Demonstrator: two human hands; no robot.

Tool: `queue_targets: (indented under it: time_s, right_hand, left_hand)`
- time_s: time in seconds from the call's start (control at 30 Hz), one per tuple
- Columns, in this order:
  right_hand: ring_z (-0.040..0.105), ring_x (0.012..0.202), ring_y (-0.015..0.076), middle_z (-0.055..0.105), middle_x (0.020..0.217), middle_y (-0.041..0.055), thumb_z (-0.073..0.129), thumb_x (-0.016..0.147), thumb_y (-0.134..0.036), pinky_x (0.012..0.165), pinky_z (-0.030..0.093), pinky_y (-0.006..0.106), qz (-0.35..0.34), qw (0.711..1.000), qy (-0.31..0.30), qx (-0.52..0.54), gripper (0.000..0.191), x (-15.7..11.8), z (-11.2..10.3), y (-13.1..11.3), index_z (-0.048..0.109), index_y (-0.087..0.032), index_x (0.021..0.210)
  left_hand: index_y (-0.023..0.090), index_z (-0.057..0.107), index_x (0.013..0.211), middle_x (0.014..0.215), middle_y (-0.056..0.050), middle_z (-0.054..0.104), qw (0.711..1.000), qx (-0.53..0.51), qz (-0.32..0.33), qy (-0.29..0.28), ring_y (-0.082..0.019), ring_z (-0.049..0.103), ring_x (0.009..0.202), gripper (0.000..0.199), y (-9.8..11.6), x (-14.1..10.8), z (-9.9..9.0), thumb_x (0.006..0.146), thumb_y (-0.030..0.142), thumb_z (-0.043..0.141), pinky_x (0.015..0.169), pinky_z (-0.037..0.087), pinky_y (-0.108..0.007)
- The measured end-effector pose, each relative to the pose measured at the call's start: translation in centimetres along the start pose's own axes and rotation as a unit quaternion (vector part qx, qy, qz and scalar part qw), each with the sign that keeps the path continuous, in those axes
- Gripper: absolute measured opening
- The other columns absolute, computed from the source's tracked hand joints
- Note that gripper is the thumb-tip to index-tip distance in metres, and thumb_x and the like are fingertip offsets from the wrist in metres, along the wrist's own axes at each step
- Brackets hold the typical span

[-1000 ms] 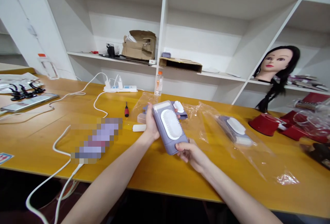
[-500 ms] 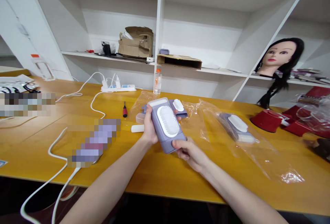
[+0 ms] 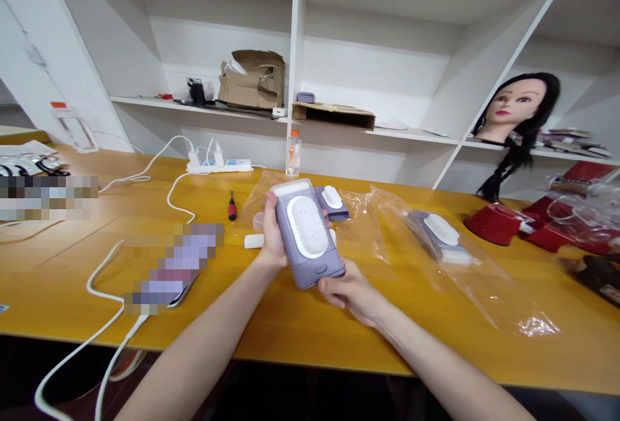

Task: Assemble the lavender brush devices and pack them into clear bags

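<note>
The purple case (image 3: 296, 254) is held above the table (image 3: 310, 340) at the centre of view, its top end leaning toward eleven o'clock and its white pad (image 3: 308, 227) facing up at the wearer, presumably for a clear look at that side. The left hand (image 3: 274, 234) grasps it from nine o'clock, thumb along the edge and fingers wrapped behind, a tip showing at the far edge; this grip likely bears most of the weight. The right hand (image 3: 346, 287) pinches the lower corner at five o'clock, thumb by the rim, leaving the button (image 3: 320, 270) uncovered and probably steadying that end. Its fingers underneath are mostly hidden. From the case, a second unit (image 3: 333, 200) lies at one o'clock and a third (image 3: 438, 237) at three, by clear film (image 3: 487, 292); whether bagged, I cannot tell. The screwdriver (image 3: 232, 208) rests between nine and ten, apart from both hands and within easy reach.
</note>
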State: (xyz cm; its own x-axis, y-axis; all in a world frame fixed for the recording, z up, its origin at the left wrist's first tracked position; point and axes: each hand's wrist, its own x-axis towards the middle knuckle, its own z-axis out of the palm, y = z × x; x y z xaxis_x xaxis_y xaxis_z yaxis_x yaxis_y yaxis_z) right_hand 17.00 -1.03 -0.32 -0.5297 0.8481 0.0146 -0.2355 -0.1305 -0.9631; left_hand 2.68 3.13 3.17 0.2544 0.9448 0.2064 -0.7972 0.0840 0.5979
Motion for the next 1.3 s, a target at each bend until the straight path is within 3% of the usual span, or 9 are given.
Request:
queue_targets:
  time_s: [0.47,0.57,0.67,0.73,0.83,0.93,1.1,1.17,1.3]
  right_hand:
    - [0.026,0.032,-0.0006,0.052,0.052,-0.0079,0.082,0.052,-0.024,0.029,0.017,0.014,-0.008,1.000,0.002,-0.021,0.043,-0.3,-1.0,0.3,0.050,-0.016,0.079]
    - [0.037,0.037,0.0024,0.055,0.056,-0.0056,0.081,0.054,-0.028,0.034,0.028,0.016,0.005,0.997,-0.046,-0.063,0.045,-0.1,-1.7,-0.1,0.054,-0.014,0.087]
    - [0.060,0.071,0.0132,0.064,0.091,0.0042,0.083,0.049,-0.029,0.060,0.047,0.023,-0.037,0.990,-0.043,-0.130,0.074,0.2,-2.4,-1.0,0.049,-0.018,0.114]
    - [0.055,0.103,0.0207,0.054,0.121,0.0090,0.083,0.047,-0.031,0.082,0.046,0.031,-0.097,0.974,0.017,-0.202,0.096,0.2,-2.4,-1.5,0.037,-0.022,0.130]
    - [0.042,0.121,0.0272,0.043,0.135,0.0111,0.082,0.046,-0.035,0.097,0.036,0.040,-0.152,0.912,0.126,-0.360,0.108,0.0,-1.5,-1.8,0.027,-0.023,0.137]
    - [0.049,0.112,0.0281,0.053,0.124,0.0094,0.080,0.048,-0.036,0.093,0.039,0.042,-0.157,0.855,0.201,-0.451,0.093,-0.4,-0.4,-1.6,0.037,-0.024,0.130]
    - [0.057,0.091,0.0266,0.062,0.104,0.0084,0.073,0.056,-0.040,0.076,0.044,0.037,-0.108,0.827,0.286,-0.472,0.065,-0.7,0.3,-1.5,0.049,-0.021,0.113]
    - [0.057,0.089,0.0257,0.063,0.103,0.0091,0.071,0.059,-0.042,0.074,0.043,0.035,-0.095,0.829,0.298,-0.464,0.065,-0.5,0.0,-1.8,0.048,-0.020,0.116]
    - [0.057,0.077,0.0183,0.063,0.100,0.0071,0.053,0.077,-0.044,0.067,0.042,0.028,-0.129,0.876,0.194,-0.423,0.050,-0.1,-1.6,-2.7,0.048,-0.018,0.119]
  left_hand:
    - [0.009,0.063,0.100,0.077,-0.014,0.069,0.999,-0.021,0.031,-0.002,-0.029,0.065,0.068,0.077,-1.4,0.0,-0.1,0.072,0.073,0.029,0.063,0.051,-0.040]
    - [0.010,0.062,0.104,0.080,-0.014,0.069,1.000,-0.011,0.023,-0.010,-0.030,0.066,0.070,0.077,-1.4,-0.1,-0.1,0.071,0.073,0.032,0.065,0.051,-0.041]
    - [0.010,0.061,0.104,0.083,-0.015,0.069,0.999,0.000,0.045,0.003,-0.030,0.066,0.072,0.075,-1.6,-0.1,0.0,0.071,0.072,0.036,0.069,0.051,-0.043]
    - [0.010,0.062,0.100,0.085,-0.014,0.069,0.996,-0.004,0.083,0.042,-0.029,0.066,0.073,0.071,-1.9,-0.1,0.3,0.071,0.070,0.038,0.070,0.051,-0.043]
    - [0.012,0.063,0.096,0.087,-0.012,0.069,0.988,-0.028,0.118,0.093,-0.029,0.066,0.082,0.064,-2.2,-0.1,0.9,0.074,0.067,0.039,0.074,0.052,-0.040]
    - [0.015,0.063,0.096,0.093,-0.009,0.069,0.986,-0.045,0.114,0.111,-0.029,0.063,0.096,0.052,-2.2,-0.2,1.3,0.075,0.059,0.046,0.079,0.051,-0.036]
    - [0.019,0.061,0.101,0.097,-0.006,0.069,0.979,-0.048,0.105,0.169,-0.024,0.061,0.101,0.034,-3.3,-0.4,1.4,0.077,0.042,0.055,0.083,0.050,-0.032]
    - [0.019,0.060,0.103,0.094,-0.005,0.070,0.981,-0.025,0.069,0.181,-0.023,0.063,0.095,0.033,-3.9,-0.4,1.4,0.074,0.034,0.061,0.082,0.050,-0.033]
    - [0.015,0.059,0.103,0.085,-0.006,0.070,0.981,-0.018,0.012,0.194,-0.022,0.066,0.081,0.032,-2.6,0.0,1.0,0.073,0.027,0.060,0.079,0.051,-0.037]
